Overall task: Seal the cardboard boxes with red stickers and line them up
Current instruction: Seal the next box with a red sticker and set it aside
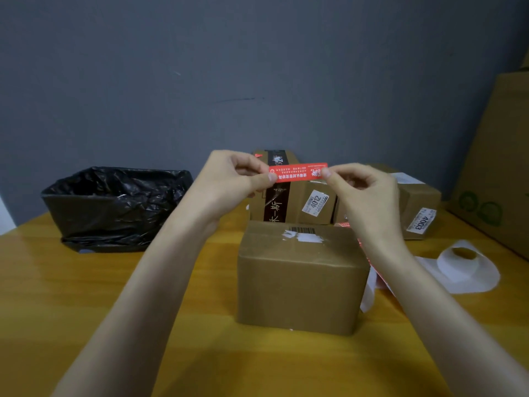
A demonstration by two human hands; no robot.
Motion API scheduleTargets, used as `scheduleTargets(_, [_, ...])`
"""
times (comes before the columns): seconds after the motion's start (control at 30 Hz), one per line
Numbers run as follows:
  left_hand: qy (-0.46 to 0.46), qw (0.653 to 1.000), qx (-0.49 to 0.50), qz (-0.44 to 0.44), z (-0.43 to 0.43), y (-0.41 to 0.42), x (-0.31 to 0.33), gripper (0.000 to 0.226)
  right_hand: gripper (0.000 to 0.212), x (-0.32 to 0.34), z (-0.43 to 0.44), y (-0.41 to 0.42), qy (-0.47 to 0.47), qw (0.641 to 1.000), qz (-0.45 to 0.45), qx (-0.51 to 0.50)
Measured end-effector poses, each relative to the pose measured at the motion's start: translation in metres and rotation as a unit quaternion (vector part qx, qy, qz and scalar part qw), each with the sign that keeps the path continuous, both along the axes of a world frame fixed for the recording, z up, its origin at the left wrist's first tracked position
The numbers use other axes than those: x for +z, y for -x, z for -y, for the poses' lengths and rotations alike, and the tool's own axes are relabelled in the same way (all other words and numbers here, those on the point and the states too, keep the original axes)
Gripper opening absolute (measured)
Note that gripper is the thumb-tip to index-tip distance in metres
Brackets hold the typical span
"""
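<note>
Sticker (297,172) is hanging in the air, stretched flat between both hands, above and a little behind the near box (300,282), which is sitting on the table (200,353) with its flaps down. The left hand (229,181) is pinching one end between thumb and forefinger, and the right hand (363,190) is pinching the other end the same way; the remaining fingers of both are curling loosely inward. The step in hand appears to be sealing this box. Its top is showing only a torn white label (303,236) and no red strip across the seam. The next move is likely calling for lowering the sticker level and centred over the seam, then pressing it down from the middle outward. Behind, the 4012 box (315,207) and 4003 box (418,202) are standing close together, perhaps the row this one is joining.
</note>
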State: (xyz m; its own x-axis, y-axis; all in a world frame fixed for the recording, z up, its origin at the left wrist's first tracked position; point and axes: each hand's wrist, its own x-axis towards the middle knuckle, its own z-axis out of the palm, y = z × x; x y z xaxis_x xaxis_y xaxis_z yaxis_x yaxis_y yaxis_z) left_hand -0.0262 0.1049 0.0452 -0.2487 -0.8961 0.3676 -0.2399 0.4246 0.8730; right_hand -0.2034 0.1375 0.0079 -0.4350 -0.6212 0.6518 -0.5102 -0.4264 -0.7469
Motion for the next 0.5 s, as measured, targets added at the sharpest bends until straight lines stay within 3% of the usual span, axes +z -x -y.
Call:
scheduleTargets(0.2, [-0.010,1.000,-0.009,0.015,-0.0013,0.0039,-0.0003,0.008,0.015,-0.0036,0.0054,0.0035,-0.002,0.986,-0.138,-0.089])
scheduleTargets(0.5, [-0.022,0.999,-0.007,0.035,0.0007,0.0054,-0.0025,0.013,0.036,0.0052,0.0007,0.0046,-0.075,0.961,-0.224,-0.144])
